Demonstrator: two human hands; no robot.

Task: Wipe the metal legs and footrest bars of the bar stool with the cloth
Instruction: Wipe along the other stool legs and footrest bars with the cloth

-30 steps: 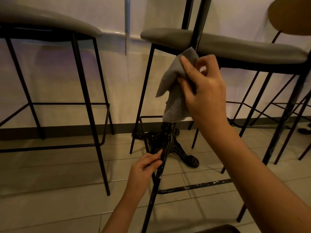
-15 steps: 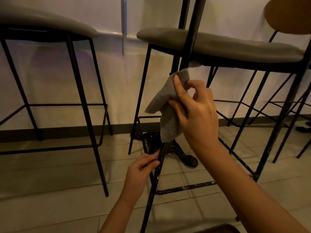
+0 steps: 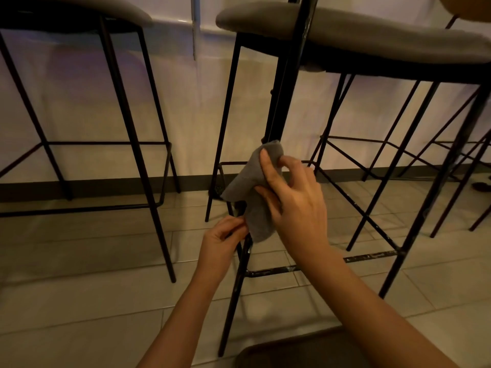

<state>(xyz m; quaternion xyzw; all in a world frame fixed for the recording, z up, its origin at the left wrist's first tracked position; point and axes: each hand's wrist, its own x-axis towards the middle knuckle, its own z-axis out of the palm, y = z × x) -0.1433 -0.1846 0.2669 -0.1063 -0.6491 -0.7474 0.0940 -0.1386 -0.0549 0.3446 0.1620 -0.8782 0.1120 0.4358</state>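
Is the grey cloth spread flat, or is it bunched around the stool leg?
Bunched. The cloth wraps the stool leg, pinched by the right hand; loose folds hang below.

This looks like a bar or café seating area. Several matching tall bar stools [image 3: 345, 43] with grey padded seats and thin black metal legs stand in a row along a pale wall [image 3: 79, 102] with a dark baseboard [image 3: 106, 187], on a tiled floor [image 3: 79, 301].

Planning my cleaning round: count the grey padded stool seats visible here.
2: one grey padded stool seat at upper left, another grey seat at upper right, above the wiping hands. More may be hidden.
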